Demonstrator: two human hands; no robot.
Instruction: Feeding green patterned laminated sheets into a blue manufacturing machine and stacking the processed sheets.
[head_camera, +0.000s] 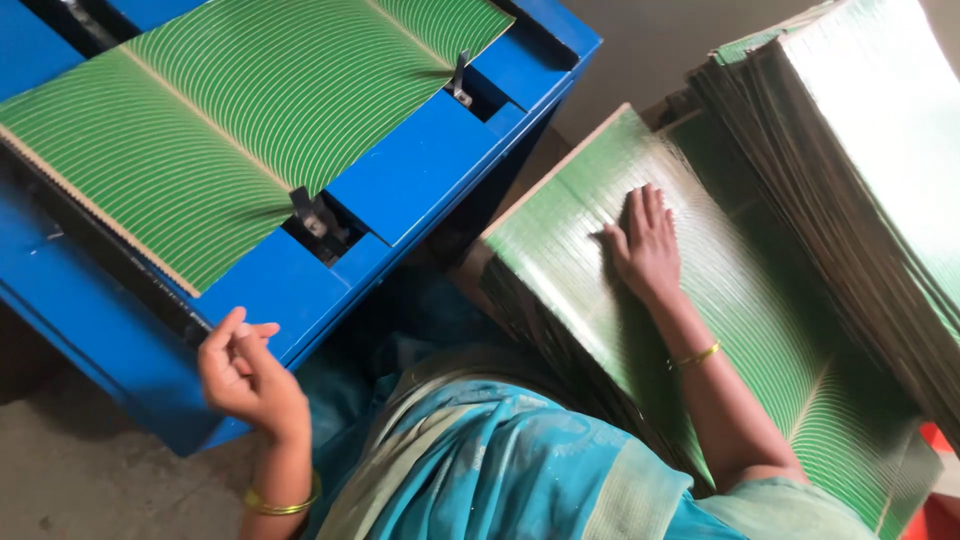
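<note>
Head view | right hand (645, 245) lying flat, fingers open, on top green sheet (640, 300) of right stack, gripping nothing | left hand (245, 375) hovering loosely curled, empty, near blue machine (420, 180) | sheet's long axis running far-left to near-right; right hand nearer

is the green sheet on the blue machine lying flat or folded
Flat: the green sheet lies spread across the blue machine, no fold visible.

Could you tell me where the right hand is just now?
The right hand lies flat on the nearer green sheet stack, right of the blue machine.
</note>
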